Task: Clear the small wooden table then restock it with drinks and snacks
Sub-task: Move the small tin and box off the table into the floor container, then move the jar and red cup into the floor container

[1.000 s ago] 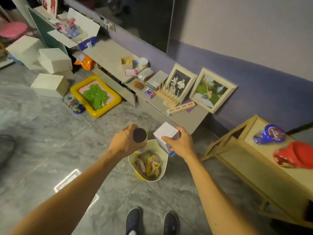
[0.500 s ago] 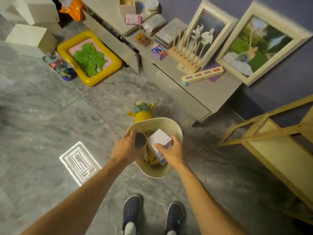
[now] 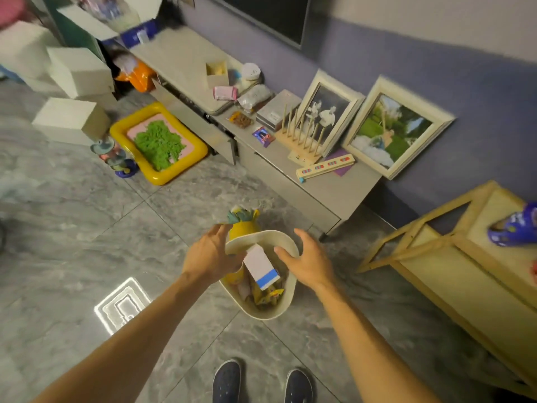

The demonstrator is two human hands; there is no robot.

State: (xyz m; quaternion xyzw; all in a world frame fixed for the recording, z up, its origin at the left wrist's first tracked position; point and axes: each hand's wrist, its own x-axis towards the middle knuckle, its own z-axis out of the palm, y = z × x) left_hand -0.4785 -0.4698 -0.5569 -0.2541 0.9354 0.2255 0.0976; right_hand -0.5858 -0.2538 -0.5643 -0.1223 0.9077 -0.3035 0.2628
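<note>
Clearing the small wooden table (image 3: 479, 286): white box (image 3: 259, 264) lying in the bin (image 3: 273, 241), left hand (image 3: 210, 254) and right hand (image 3: 308, 260) spread empty above its rim; probably calling next for the blue item (image 3: 514, 228) on that table.

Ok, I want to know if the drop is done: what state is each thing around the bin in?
Bin, upright, holding wrappers.
Left hand, open, holding nothing, above the bin.
Right hand, open, holding nothing, above the bin.
White box, free of both hands, tilted inside the bin.
Wooden table, blue container on top.
</note>
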